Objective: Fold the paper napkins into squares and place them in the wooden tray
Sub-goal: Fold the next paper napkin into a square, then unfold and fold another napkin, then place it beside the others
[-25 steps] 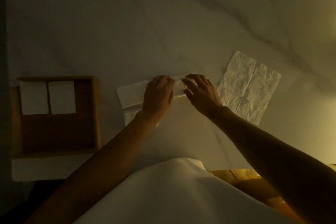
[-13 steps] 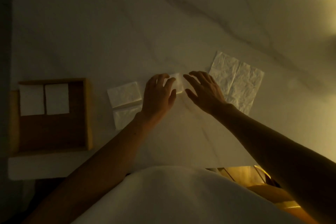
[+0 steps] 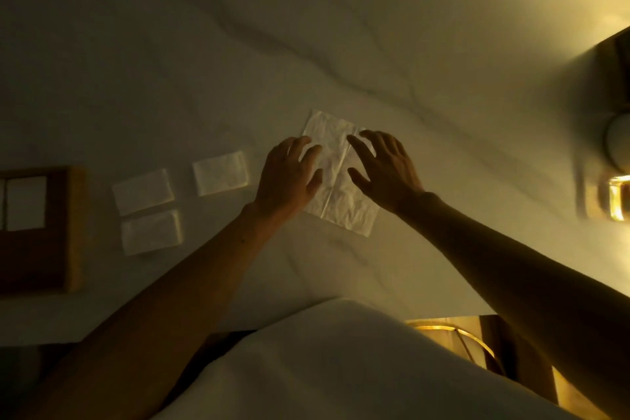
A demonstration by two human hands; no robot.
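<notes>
Desk [image 3: 341, 44]: pale, veined like marble, dimly lit; carries everything listed below.

Tray [image 3: 73, 232]: wooden, well to the left of the left hand, partly cut off by the frame edge. Two white folded squares [image 3: 25, 203] lie side by side in its far part; the near part is bare wood.

Open napkin [image 3: 335, 174]: crumpled, unfolded, with a centre crease running away from the person; lies flat on the desk directly under and between both hands.

Left hand [image 3: 289, 177]: fingers spread, nothing gripped, resting on or just above the napkin's left half; contact cannot be told.

Right hand [image 3: 385, 170]: fingers spread, nothing gripped, over the napkin's right half.

Folded napkins, three: one [image 3: 220, 173] just left of the left hand, two more [image 3: 143, 191] and [image 3: 151, 232] further left, between that hand and the tray. None is in the tray yet.

Step in hand, by judgement: starting the first fold of the open napkin. The next move calls for pinching one edge, bringing it across to the opposite edge along the crease, and pressing flat. Thin tissue will likely shift unless one hand pins it.
</notes>
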